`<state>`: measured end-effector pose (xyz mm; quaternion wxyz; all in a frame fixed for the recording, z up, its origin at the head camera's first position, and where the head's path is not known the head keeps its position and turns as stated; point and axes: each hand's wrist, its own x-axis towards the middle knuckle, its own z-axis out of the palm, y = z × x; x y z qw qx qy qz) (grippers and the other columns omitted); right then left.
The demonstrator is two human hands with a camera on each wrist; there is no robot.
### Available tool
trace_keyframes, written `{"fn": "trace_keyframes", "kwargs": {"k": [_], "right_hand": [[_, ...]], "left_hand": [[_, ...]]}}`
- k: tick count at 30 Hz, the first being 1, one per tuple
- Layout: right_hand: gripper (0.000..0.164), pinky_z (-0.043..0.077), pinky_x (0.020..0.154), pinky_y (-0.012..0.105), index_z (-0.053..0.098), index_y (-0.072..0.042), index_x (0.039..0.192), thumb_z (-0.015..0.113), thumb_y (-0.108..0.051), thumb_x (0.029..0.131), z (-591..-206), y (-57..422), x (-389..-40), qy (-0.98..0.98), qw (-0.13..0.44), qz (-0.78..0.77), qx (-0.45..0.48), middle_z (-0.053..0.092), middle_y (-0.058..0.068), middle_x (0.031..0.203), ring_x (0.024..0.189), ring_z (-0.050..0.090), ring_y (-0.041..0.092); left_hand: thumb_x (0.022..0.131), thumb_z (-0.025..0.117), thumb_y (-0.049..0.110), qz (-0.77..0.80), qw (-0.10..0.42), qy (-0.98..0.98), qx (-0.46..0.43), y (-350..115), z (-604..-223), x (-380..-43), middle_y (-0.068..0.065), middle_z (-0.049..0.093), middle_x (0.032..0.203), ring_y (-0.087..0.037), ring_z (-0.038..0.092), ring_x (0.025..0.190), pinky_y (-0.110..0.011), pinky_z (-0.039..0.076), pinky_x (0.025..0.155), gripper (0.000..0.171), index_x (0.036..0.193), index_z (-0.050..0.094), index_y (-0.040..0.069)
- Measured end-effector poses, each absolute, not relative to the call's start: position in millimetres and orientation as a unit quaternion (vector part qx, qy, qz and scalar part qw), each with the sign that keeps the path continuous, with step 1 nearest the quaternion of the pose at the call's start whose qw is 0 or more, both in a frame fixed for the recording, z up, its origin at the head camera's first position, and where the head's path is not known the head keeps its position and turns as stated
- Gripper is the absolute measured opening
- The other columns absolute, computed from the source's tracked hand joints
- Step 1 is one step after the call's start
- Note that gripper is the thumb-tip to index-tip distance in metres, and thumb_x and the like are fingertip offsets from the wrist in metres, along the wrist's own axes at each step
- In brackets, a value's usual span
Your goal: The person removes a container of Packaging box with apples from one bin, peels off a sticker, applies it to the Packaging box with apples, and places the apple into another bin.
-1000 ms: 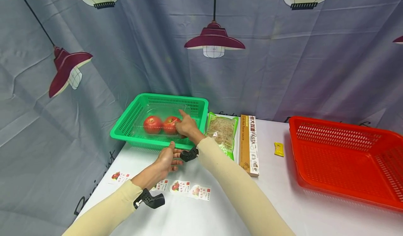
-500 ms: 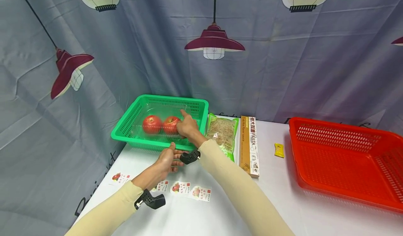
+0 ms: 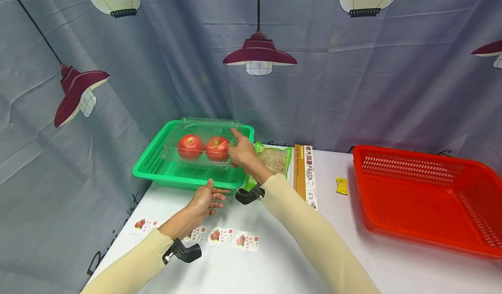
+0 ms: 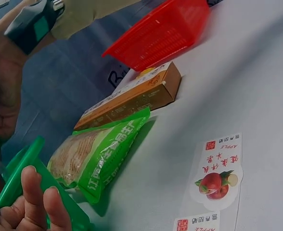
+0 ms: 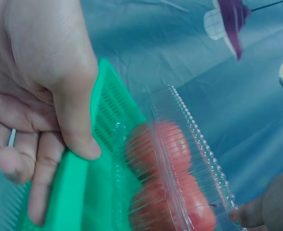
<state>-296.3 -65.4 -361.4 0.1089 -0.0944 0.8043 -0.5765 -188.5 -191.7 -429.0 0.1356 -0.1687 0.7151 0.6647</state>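
Note:
A clear plastic clamshell box (image 3: pixel 204 126) with two red apples (image 3: pixel 190 147) in it is raised and tilted over the green basket (image 3: pixel 168 180). My right hand (image 3: pixel 244 154) grips the box by its right end, index finger stretched along the lid. In the right wrist view, a fingertip (image 5: pixel 252 214) presses the ridged edge of the box. My left hand (image 3: pixel 201 201) holds the basket's front rim, thumb over the inside and fingers outside, as the right wrist view shows. The palm is turned up, with the fingers only slightly bent.
Right of the basket lie a green-edged food bag (image 4: pixel 100 156) and a brown and white pasta box (image 3: pixel 303 172). Farther right are a small yellow packet (image 3: pixel 341 186) and a red basket (image 3: pixel 423 237). Several apple labels (image 3: pixel 247 241) lie along the table's front. A grey curtain (image 3: pixel 176 45) hangs behind.
My right hand has lifted the clamshell box with the apples up from inside the green basket, its back edge now over the rear rim. The left hand stays at the front rim. The head view has shifted slightly.

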Motion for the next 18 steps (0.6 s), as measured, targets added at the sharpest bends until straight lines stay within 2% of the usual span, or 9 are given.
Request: {"fn": "trace_keyframes", "kwargs": {"k": [2,4,6,7,9,10,13,14,18], "right_hand": [[0.059,0.050,0.045,0.030,0.029,-0.026,0.156,0.048,-0.012,0.102,-357.8,-58.8,-295.0,0.802,0.108,-0.579,-0.100,0.038,0.018,0.150,0.040,0.045,0.013],[0.059,0.051,0.046,0.032,0.028,-0.027,0.156,0.048,-0.013,0.103,-354.3,-52.4,-293.2,0.803,0.107,-0.578,-0.102,0.053,0.018,0.137,0.039,0.043,0.012],[0.059,0.051,0.049,0.037,0.027,-0.028,0.157,0.048,-0.014,0.103,-350.7,-46.5,-291.1,0.804,0.108,-0.575,-0.106,0.067,0.018,0.110,0.038,0.042,0.013],[0.059,0.051,0.050,0.038,0.026,-0.028,0.157,0.048,-0.014,0.103,-348.9,-43.5,-290.1,0.805,0.108,-0.573,-0.108,0.068,0.015,0.092,0.037,0.041,0.013],[0.060,0.049,0.048,0.038,0.026,-0.028,0.157,0.048,-0.014,0.103,-345.8,-37.7,-288.2,0.807,0.109,-0.570,-0.109,0.056,0.008,0.060,0.036,0.040,0.013],[0.060,0.048,0.048,0.037,0.026,-0.028,0.157,0.048,-0.013,0.103,-344.5,-34.7,-287.3,0.807,0.109,-0.570,-0.110,0.048,0.005,0.055,0.036,0.040,0.013],[0.061,0.044,0.045,0.032,0.025,-0.030,0.157,0.049,-0.013,0.103,-342.0,-25.9,-284.2,0.803,0.116,-0.574,-0.113,0.039,0.002,0.057,0.038,0.040,0.013],[0.061,0.042,0.044,0.031,0.025,-0.031,0.157,0.049,-0.013,0.103,-341.5,-22.9,-282.7,0.800,0.118,-0.578,-0.113,0.043,0.004,0.062,0.038,0.039,0.013],[0.062,0.042,0.044,0.029,0.027,-0.033,0.156,0.051,-0.012,0.102,-340.7,-10.5,-276.3,0.793,0.117,-0.587,-0.112,0.055,0.016,0.098,0.041,0.041,0.013]], "left_hand": [[0.108,0.014,0.046,0.663,0.133,0.717,-0.169,-191.6,-429.0,-187.9,0.002,0.058,0.075,-0.012,0.056,0.060,-0.027,0.036,0.054,0.071,0.122,0.064,-0.003],[0.108,0.014,0.045,0.663,0.132,0.717,-0.168,-191.4,-429.1,-187.1,0.002,0.058,0.075,-0.012,0.056,0.060,-0.027,0.036,0.055,0.071,0.122,0.064,-0.003],[0.108,0.014,0.045,0.664,0.129,0.717,-0.166,-191.1,-429.2,-186.2,0.001,0.058,0.075,-0.012,0.056,0.061,-0.027,0.036,0.055,0.071,0.121,0.064,-0.004],[0.108,0.015,0.045,0.664,0.129,0.718,-0.166,-190.9,-429.2,-185.8,0.001,0.058,0.075,-0.013,0.057,0.061,-0.027,0.036,0.055,0.071,0.121,0.064,-0.004],[0.108,0.015,0.045,0.663,0.127,0.719,-0.165,-190.7,-429.5,-185.7,0.001,0.058,0.075,-0.013,0.057,0.062,-0.027,0.036,0.055,0.071,0.121,0.064,-0.004],[0.108,0.015,0.045,0.663,0.127,0.719,-0.166,-190.6,-429.7,-185.8,0.001,0.058,0.075,-0.013,0.057,0.063,-0.027,0.036,0.055,0.070,0.121,0.065,-0.004],[0.108,0.015,0.044,0.661,0.126,0.721,-0.166,-190.7,-430.3,-186.1,0.002,0.058,0.075,-0.013,0.057,0.062,-0.027,0.036,0.054,0.070,0.120,0.065,-0.003],[0.108,0.015,0.044,0.661,0.126,0.721,-0.165,-190.7,-430.4,-186.2,0.002,0.058,0.075,-0.013,0.057,0.062,-0.027,0.036,0.054,0.070,0.120,0.065,-0.004],[0.108,0.014,0.045,0.661,0.127,0.722,-0.158,-191.0,-430.4,-186.0,0.002,0.058,0.074,-0.012,0.056,0.061,-0.027,0.036,0.054,0.072,0.123,0.063,-0.006]]}}
